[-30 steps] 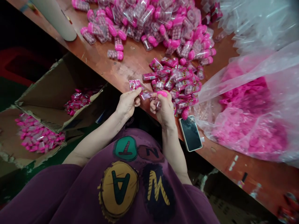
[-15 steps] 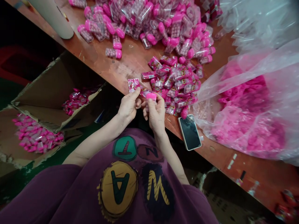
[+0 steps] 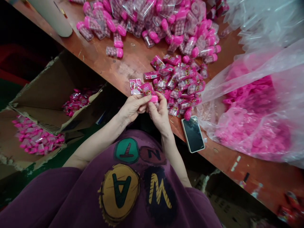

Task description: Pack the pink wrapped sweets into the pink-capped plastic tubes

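Observation:
Both hands meet at the table's front edge. My left hand (image 3: 135, 107) is closed, thumb and fingers pinching a pink printed wrapper (image 3: 146, 88). Beside it, my right hand (image 3: 161, 114) is wrapped round a small candy bottle, whose pink cap (image 3: 154, 99) shows between thumb and forefinger; its lower part is hidden by the fingers. The wrapper touches or overlaps the cap; I cannot tell how far it covers the bottle. Flat wrappers (image 3: 135, 86) lie at the edge just beyond my left hand. A heap of wrapped bottles (image 3: 181, 79) lies beyond my right hand.
Unwrapped pink-capped bottles (image 3: 142, 19) are piled at the back. A phone (image 3: 193, 134) lies at the front edge, left of a clear bag of pink caps (image 3: 254, 126). Cardboard boxes (image 3: 40, 91) holding pink pieces stand below on the left. A pale cylinder (image 3: 53, 19) stands far left.
My left hand has moved right, bringing the wrapper up against the capped bottle. The bottle in my right hand has barely moved.

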Tool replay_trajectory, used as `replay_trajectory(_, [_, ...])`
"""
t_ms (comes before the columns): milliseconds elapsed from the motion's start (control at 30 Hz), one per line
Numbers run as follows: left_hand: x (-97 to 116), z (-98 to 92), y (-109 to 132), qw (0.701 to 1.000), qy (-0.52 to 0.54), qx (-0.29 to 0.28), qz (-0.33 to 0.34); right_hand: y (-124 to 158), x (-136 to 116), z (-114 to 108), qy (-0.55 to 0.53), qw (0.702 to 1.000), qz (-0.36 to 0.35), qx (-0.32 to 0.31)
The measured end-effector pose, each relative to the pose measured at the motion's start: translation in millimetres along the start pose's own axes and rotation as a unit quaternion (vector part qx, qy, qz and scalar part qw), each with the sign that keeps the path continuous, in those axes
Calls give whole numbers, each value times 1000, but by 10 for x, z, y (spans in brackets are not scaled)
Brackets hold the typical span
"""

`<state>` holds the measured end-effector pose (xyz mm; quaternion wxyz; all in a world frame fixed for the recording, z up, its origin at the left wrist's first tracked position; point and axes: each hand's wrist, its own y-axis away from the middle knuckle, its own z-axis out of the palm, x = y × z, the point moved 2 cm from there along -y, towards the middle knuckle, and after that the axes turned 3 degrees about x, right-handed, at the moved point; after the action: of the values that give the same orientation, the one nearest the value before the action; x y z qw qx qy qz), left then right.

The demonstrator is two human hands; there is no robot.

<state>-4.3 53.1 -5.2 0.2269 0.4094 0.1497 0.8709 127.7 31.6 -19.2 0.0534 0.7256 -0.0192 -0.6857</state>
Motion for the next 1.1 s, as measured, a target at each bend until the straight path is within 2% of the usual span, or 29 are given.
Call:
replay_trajectory(200, [-4, -54, -33, 998, -10, -52, -37, -27, -70, -135, 202, 974, -70, -71])
replay_trajectory(300, [39, -49, -40, 999, -8, -33, -22, -10, -98, -91, 133, 988, -58, -59])
replay_trajectory(433, [97, -8, -25, 999, -20, -24, -18, 66, -79, -24, -34, 998, 27, -42])
replay_trajectory(500, [101, 11, -22, 999, -33, -28, -28, 100, -82, -36, -36, 998, 31, -31])
replay_trajectory(633, [79, 46, -43, 999, -29, -25, -37, 126, -136, -84, 78, 995, -64, 7])
replay_trajectory(700, [57, 65, -55, 998, -28, -35, -49, 125, -155, -83, 103, 991, -77, 27])
replay_trajectory(767, [39, 75, -58, 997, -32, -42, -57, 115, -155, -66, 61, 997, -45, 32])
replay_trajectory(900, [30, 67, -54, 997, -58, -36, -38, 102, -110, -20, -102, 992, 71, -6])
replay_trajectory(1000, [35, 60, -53, 998, -66, 2, -9, 119, -90, -26, -120, 991, 64, -5])
replay_trajectory(1100, [-1, 84, -40, 998, -59, 29, 1, 141, -74, -44, -62, 998, 32, 2])
